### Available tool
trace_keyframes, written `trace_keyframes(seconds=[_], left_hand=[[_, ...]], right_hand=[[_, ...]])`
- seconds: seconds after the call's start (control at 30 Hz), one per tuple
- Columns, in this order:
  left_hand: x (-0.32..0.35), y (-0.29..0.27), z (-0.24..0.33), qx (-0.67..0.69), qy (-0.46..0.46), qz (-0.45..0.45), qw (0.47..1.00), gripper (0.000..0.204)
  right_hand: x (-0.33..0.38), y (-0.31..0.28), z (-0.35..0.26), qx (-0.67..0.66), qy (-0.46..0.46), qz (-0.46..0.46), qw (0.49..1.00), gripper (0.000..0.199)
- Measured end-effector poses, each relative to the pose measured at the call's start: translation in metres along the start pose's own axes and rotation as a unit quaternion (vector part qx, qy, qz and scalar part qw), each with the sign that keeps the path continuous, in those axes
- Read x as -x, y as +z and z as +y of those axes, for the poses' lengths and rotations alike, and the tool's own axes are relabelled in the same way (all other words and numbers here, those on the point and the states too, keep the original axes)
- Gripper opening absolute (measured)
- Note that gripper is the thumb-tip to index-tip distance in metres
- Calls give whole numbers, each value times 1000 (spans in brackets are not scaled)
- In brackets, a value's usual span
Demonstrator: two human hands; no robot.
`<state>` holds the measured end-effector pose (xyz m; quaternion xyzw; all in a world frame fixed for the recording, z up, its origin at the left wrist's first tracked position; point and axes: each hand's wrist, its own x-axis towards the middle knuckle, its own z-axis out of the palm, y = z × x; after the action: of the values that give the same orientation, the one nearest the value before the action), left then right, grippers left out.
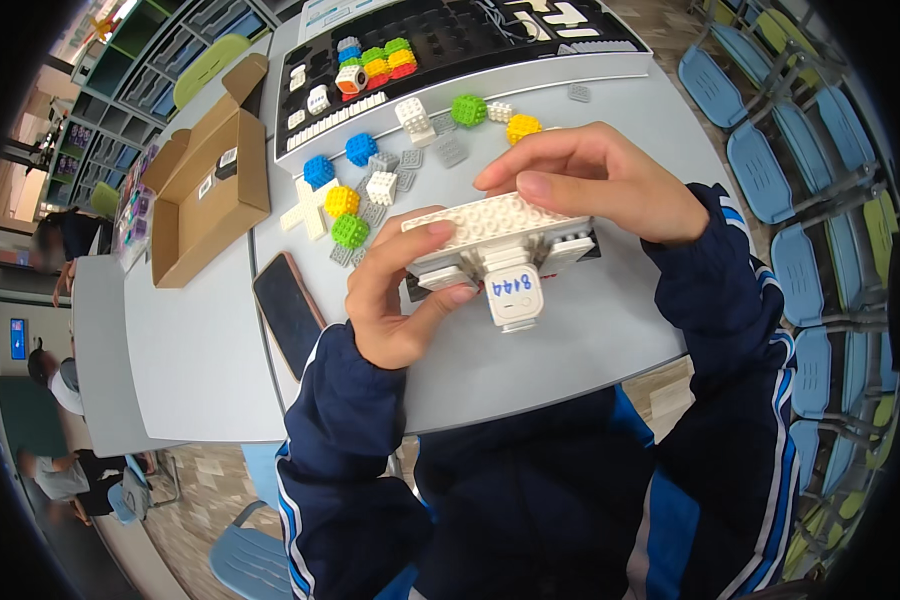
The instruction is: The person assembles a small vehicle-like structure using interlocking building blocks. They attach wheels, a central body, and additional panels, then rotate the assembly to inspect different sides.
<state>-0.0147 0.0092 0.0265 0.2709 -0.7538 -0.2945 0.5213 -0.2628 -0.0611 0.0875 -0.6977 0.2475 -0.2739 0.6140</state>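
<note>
Grey surface (530, 360) with loose bricks | our left hand (400, 300) and right hand (595, 180) both closed on the white brick block (500, 250), held just above it | we should keep it level, press gently.

You had two blue balls (319, 171), two green (350, 231), two yellow (342, 201) on the table (200, 350), plus one phone (289, 312) and one cardboard box (210, 185).
</note>
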Motion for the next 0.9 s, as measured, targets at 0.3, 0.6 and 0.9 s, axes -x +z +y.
trace_keyframes(seconds=[0.3, 0.6, 0.9], left_hand=[[-8, 12, -1, 20, 57, 38, 997, 59], [-4, 14, 3, 31, 52, 28, 998, 58], [-11, 6, 4, -38, 42, 15, 998, 51]], right_hand=[[0, 14, 19, -87, 14, -24, 996, 47], [6, 14, 17, -114, -2, -43, 993, 39], [14, 18, 8, 43, -161, 126, 978, 29]])
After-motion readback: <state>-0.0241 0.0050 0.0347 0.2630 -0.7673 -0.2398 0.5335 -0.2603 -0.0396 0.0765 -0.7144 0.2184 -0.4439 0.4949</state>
